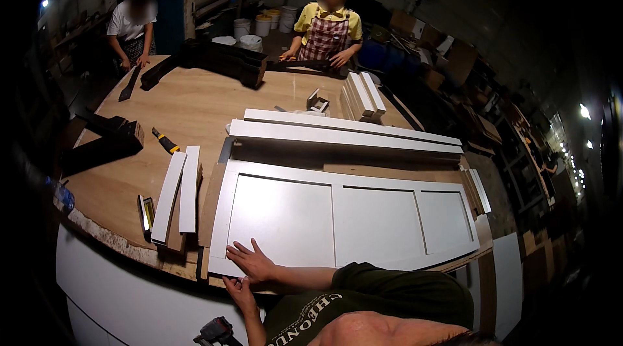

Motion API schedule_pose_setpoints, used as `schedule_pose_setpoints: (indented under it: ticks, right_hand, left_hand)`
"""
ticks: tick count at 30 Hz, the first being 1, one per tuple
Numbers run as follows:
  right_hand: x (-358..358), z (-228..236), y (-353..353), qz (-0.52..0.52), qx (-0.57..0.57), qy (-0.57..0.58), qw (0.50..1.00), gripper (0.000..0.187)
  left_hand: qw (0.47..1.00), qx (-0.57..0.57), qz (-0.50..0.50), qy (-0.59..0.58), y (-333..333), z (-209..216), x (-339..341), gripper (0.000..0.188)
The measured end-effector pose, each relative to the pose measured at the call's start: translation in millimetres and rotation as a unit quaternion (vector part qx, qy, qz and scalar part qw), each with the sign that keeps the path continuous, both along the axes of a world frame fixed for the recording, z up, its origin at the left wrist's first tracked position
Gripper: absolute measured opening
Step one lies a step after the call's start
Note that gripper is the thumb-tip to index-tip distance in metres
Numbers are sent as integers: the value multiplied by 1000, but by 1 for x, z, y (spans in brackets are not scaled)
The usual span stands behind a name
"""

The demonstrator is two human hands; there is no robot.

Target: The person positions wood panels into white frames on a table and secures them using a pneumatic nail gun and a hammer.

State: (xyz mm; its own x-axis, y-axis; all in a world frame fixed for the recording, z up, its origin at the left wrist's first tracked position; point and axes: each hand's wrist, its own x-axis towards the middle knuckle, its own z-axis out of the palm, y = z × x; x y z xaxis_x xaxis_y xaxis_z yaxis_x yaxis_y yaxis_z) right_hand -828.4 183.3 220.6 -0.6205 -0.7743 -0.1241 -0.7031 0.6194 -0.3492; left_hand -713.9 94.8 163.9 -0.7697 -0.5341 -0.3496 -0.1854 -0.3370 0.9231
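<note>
Left hand (241,291) gripped the white panel's (337,216) near-left edge; right hand (250,260) lay flat, released, on it — best kept square.

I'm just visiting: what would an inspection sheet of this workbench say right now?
Surface: large wooden table, its near edge rough and chipped.
Job's things: white three-panel door lying flat at the near edge.
Clutter: long white strips, two short white strips, yellow-handled knife, dark wooden pieces, stacked white boards.
Grips: left hand at the door's near edge below the corner; right hand flat on the door's corner, fingers spread.
Cables: nothing seen.
Surroundings: two people work at the far side; white buckets; dim shelves at right.
</note>
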Motion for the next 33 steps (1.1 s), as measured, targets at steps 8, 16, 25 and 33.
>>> schedule_pose_setpoints:
  ticks: [8, 16, 25, 33]
  right_hand:
    - [-1, -6, -21, -30, -91, -20, 995, 103]
    - [-4, -15, -15, 19, -50, 47, 997, 96]
    - [-3, -7, -16, 29, -20, 65, 997, 95]
    - [2, -4, -22, 9, -2, 59, 998, 92]
  left_hand:
    - [989, 61, -2, 134, -13, 9, -12, 67]
    - [998, -60, 14, -8, -9, -1, 5, 79]
    - [1000, 7, 26, -7, -9, 32, 6, 68]
    - [996, -79, -17, -40, -12, 15, 2, 59]
